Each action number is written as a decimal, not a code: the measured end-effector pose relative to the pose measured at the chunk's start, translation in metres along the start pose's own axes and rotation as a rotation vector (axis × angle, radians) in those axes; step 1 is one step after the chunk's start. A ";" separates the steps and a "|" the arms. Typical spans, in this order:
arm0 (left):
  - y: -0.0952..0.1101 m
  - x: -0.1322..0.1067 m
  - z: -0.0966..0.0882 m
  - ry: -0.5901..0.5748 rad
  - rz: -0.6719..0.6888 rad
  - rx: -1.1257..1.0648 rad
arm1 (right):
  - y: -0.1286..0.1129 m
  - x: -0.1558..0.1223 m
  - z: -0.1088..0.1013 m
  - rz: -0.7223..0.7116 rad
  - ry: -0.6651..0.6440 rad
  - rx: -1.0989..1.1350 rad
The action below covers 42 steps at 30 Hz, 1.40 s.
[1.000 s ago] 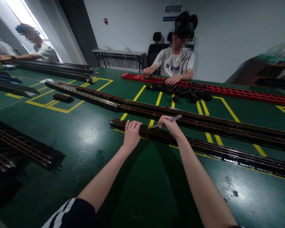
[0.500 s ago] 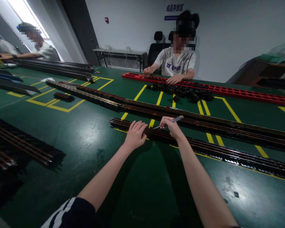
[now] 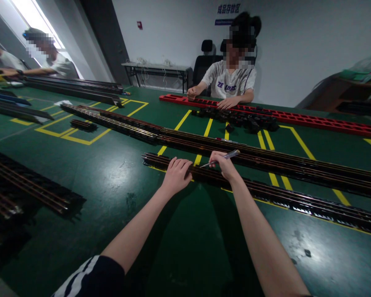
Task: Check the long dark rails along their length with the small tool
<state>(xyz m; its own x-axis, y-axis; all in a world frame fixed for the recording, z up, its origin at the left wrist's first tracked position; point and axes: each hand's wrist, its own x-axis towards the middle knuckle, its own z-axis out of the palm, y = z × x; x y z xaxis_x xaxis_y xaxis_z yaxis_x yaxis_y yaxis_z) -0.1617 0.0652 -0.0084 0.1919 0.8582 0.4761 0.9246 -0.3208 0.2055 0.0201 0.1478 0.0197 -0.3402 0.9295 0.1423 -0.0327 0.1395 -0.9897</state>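
Observation:
A long black strip with copper-coloured rods (image 3: 275, 189) runs across the green table in front of me. My left hand (image 3: 177, 173) lies over this strip near its left end, fingers across the top and thumb on the near side. In my right hand (image 3: 221, 163) is a thin screwdriver (image 3: 234, 154), its handle sticking out to the upper right. The slender shank slants down to the left, and its tip meets the strip just right of my left hand. What exactly the tip touches is too small to make out.
Beyond lies a second long rodded strip (image 3: 198, 144). Across the table, a person (image 3: 231, 82) has both hands at a red slotted rail (image 3: 297, 117), beside a heap of black parts (image 3: 250, 121). More rodded strips (image 3: 27, 181) lie at left. Other people sit far left.
Almost nothing differs. Both hands and the screwdriver stay in place on the strip; the view has shifted very slightly.

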 end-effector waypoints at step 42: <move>0.005 0.001 0.005 0.032 -0.041 0.163 | -0.008 0.001 0.003 -0.004 0.007 -0.086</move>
<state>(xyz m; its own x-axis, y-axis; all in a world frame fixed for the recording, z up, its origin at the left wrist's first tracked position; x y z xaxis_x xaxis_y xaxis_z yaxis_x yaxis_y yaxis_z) -0.1554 0.0659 -0.0111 0.1443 0.8553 0.4977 0.9731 -0.2139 0.0855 0.0168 0.1469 0.0272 -0.3338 0.9312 0.1468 0.0471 0.1720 -0.9840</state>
